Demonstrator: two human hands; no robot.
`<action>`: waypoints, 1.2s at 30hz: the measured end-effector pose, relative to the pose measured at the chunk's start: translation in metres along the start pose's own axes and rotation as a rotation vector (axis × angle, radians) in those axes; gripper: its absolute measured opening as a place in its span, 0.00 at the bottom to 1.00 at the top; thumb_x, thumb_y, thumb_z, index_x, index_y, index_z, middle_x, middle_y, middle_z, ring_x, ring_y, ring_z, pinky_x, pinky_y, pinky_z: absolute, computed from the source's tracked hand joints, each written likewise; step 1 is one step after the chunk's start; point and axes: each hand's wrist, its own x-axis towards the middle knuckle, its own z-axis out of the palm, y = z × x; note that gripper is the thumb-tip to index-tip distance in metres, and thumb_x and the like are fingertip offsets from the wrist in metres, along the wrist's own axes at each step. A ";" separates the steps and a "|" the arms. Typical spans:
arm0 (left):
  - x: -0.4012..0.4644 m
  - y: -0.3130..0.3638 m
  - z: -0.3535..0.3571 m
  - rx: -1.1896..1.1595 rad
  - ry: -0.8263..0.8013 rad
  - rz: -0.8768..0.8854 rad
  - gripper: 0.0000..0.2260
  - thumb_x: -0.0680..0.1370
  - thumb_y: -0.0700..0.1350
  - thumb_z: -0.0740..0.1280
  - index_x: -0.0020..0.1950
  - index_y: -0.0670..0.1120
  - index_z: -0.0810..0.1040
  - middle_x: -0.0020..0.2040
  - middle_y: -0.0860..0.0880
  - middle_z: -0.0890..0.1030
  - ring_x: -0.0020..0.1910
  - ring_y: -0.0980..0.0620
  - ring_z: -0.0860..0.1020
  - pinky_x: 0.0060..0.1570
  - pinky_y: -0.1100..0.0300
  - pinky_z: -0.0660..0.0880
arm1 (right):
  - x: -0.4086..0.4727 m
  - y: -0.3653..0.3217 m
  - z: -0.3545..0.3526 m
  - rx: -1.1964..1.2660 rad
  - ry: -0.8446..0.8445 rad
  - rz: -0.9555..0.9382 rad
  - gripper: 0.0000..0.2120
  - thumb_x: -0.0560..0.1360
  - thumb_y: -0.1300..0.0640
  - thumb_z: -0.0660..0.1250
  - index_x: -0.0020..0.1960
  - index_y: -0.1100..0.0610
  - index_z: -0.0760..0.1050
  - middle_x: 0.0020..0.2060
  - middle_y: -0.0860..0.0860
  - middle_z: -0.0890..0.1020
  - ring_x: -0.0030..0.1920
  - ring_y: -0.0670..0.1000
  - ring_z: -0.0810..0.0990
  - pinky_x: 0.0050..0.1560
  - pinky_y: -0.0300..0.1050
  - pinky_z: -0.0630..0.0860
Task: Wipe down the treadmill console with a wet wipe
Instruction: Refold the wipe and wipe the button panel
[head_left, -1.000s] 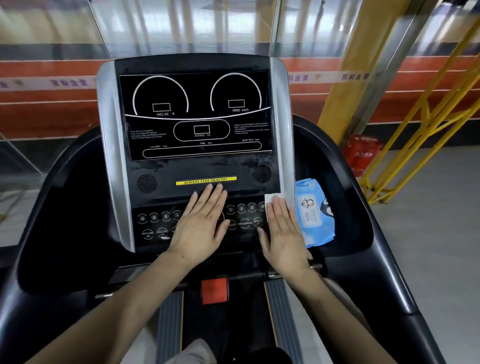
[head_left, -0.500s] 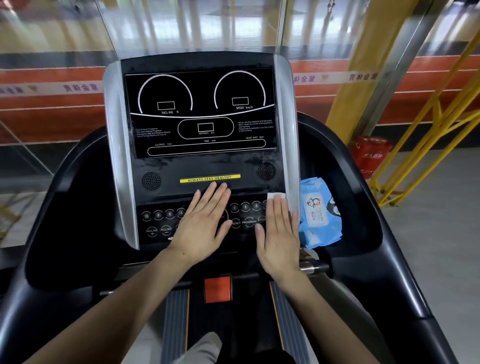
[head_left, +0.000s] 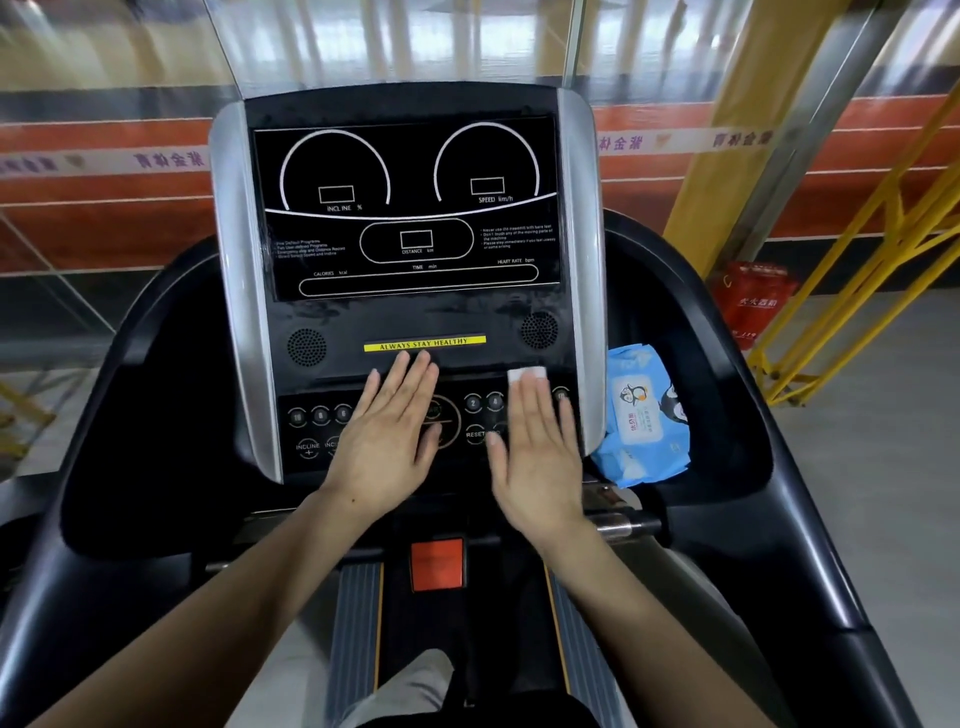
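Both my hands flat on the one treadmill console (head_left: 410, 322), fingers spread, nothing clenched. My left hand (head_left: 387, 441) lies bare on the button panel, grasping nothing. My right hand (head_left: 537, 457) presses one white wet wipe (head_left: 527, 374) against the buttons, only its top edge showing past my fingertips. One blue wipe pack (head_left: 641, 415) sits just right of the console, one red clip (head_left: 436, 564) below

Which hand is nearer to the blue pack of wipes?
Right. The right hand lies just beside the blue pack of wipes; the left hand rests farther away, on the console's middle.
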 end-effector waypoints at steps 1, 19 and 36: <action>-0.001 -0.001 0.000 0.006 0.008 0.005 0.29 0.86 0.50 0.57 0.85 0.44 0.52 0.86 0.48 0.51 0.85 0.51 0.45 0.84 0.47 0.47 | -0.001 -0.012 0.004 0.001 -0.021 -0.050 0.33 0.88 0.43 0.48 0.86 0.61 0.51 0.86 0.56 0.52 0.86 0.52 0.46 0.86 0.58 0.45; -0.002 -0.004 -0.008 0.071 0.010 0.029 0.32 0.83 0.43 0.62 0.85 0.44 0.54 0.85 0.48 0.55 0.85 0.50 0.50 0.83 0.46 0.52 | 0.000 -0.026 0.005 -0.009 -0.045 -0.084 0.32 0.88 0.42 0.47 0.86 0.58 0.52 0.86 0.53 0.53 0.86 0.48 0.47 0.86 0.58 0.46; -0.010 -0.022 -0.015 0.059 -0.011 0.034 0.35 0.82 0.44 0.62 0.85 0.46 0.50 0.86 0.50 0.48 0.85 0.48 0.45 0.83 0.45 0.47 | -0.004 -0.009 0.003 -0.050 -0.008 -0.001 0.31 0.87 0.42 0.49 0.86 0.56 0.55 0.85 0.52 0.57 0.86 0.49 0.49 0.85 0.57 0.43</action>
